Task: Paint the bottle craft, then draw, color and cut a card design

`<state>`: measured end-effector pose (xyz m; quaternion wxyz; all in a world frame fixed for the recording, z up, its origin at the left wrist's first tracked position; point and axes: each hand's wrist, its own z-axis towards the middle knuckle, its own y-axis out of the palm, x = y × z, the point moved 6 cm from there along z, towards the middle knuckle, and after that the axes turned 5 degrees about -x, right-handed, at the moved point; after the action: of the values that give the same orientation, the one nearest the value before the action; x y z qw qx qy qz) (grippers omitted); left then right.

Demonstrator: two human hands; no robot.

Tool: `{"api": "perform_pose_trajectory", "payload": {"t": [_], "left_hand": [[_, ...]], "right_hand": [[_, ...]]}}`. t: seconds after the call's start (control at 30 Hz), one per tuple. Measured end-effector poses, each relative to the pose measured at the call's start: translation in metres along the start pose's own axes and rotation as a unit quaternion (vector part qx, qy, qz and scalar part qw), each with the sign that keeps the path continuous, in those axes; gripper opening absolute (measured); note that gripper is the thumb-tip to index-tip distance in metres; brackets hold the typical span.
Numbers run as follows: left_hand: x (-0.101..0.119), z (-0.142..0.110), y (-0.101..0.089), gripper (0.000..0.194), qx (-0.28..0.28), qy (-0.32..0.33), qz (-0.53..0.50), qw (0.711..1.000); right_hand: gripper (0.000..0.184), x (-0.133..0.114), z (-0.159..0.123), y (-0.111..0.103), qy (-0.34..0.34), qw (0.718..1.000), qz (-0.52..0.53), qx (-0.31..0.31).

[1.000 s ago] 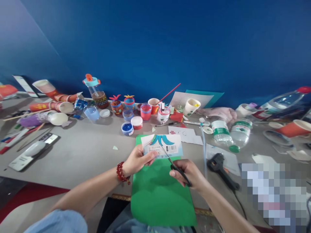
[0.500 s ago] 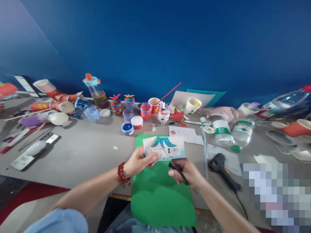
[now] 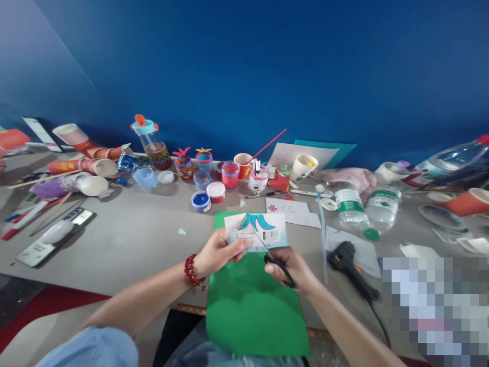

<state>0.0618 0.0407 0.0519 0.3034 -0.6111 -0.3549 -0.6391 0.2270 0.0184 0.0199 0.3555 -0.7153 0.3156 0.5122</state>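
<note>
My left hand (image 3: 216, 254) pinches the left end of a printed card (image 3: 272, 235) with a barcode and a turquoise leaf-like shape along its top. In my right hand (image 3: 300, 270) is a pair of scissors (image 3: 281, 270) with black handles. The blades slant up and left across the card towards the turquoise shape; whether they are apart is too small to tell. Under both hands lies a green sheet (image 3: 256, 311), reaching over the table's near edge towards my lap.
A black glue gun (image 3: 346, 260) with a cord lies right of my right hand. Paint pots (image 3: 200, 201) and decorated cups (image 3: 258, 181) line the back by the blue wall. Plastic bottle pieces (image 3: 349, 206) sit at right. A phone (image 3: 55, 237) is at left.
The card's right end has drawn slightly left and its lower right corner looks different. More of the scissor blades shows against the card. My left hand has hardly moved.
</note>
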Motion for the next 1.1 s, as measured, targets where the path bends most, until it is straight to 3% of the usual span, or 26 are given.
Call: {"api": "perform_pose_trajectory", "payload": {"t": [0.5,0.67,1.1], "left_hand": [[-0.006,0.0,0.003,0.057,-0.021,0.0,0.005,1.0],[-0.007,-0.001,0.003,0.057,-0.023,0.001,0.016,1.0],[-0.004,0.0,0.003,0.058,-0.016,0.001,-0.007,1.0]], "right_hand": [[0.068,0.014,0.001,0.003,0.032,0.998,0.058,0.005],[0.067,0.012,0.002,0.002,0.004,0.999,0.042,-0.007],[0.072,0.004,0.004,-0.004,-0.057,0.996,-0.055,0.038]]}}
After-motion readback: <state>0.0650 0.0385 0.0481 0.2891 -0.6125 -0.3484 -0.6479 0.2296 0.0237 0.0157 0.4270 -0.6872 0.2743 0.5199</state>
